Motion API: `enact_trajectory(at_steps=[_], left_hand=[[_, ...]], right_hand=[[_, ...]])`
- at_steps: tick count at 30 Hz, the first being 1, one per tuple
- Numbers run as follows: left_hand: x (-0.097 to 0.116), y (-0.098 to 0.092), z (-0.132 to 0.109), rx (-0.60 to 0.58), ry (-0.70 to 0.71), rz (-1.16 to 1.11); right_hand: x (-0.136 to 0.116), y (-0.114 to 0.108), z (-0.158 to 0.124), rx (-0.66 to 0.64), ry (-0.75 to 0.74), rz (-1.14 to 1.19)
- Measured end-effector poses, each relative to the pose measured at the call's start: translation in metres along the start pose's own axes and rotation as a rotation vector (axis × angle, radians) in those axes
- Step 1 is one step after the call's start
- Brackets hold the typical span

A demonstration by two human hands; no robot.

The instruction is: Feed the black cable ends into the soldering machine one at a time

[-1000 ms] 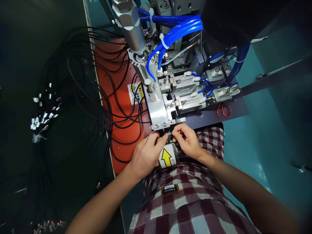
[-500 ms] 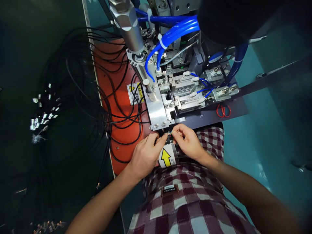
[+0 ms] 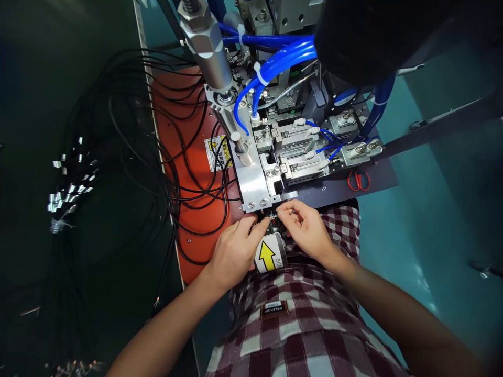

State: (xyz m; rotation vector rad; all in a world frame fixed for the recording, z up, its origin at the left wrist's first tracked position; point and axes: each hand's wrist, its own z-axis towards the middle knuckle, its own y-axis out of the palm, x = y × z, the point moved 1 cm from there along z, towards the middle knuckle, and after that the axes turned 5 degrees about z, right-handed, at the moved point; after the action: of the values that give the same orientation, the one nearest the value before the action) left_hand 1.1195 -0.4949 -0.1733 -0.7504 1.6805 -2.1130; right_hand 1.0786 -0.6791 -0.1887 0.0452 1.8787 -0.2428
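Thin coloured wires (image 3: pixel 272 218) fan out in a small bunch at the front of the machine, between my two hands. My left hand (image 3: pixel 234 252) is closed from the left, its thumb and index finger pressing at the base of the wires; the cable behind them is hidden by the fingers. From the right, my right hand (image 3: pixel 308 230) pinches at the wire tips with thumb and forefinger. Just above the fingertips sits the machine's metal plate (image 3: pixel 253 186). Below them is a label with a yellow arrow (image 3: pixel 267 256).
Black cables (image 3: pixel 196 198) run across the red base (image 3: pixel 204 246) on the left. A bundle with shiny silver ends (image 3: pixel 70 196) lies on the dark surface at far left. Blue air tubes (image 3: pixel 288 55) arch over the cylinders. Red-handled scissors (image 3: pixel 358 181) lie on the grey plate at right.
My right fingers have shifted slightly at the wires, which look more spread out now. The left hand stays in place. The whole view has moved a little.
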Motion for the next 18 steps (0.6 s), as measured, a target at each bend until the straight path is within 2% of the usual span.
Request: enact_trajectory(at_steps=[6, 12, 18], left_hand=[[0.0003, -0.0004, 0.0028, 0.053, 0.006, -0.011], [-0.0002, -0.0003, 0.0008, 0.006, 0.009, -0.022], [0.0002, 0.0005, 0.0006, 0.033, 0.012, -0.029]], right_hand=[[-0.0008, 0.0057, 0.0018, 0.026, -0.074, -0.024], [-0.0036, 0.0076, 0.0013, 0.036, -0.179, -0.145], [-0.0010, 0.0074, 0.0005, 0.027, -0.157, -0.150]])
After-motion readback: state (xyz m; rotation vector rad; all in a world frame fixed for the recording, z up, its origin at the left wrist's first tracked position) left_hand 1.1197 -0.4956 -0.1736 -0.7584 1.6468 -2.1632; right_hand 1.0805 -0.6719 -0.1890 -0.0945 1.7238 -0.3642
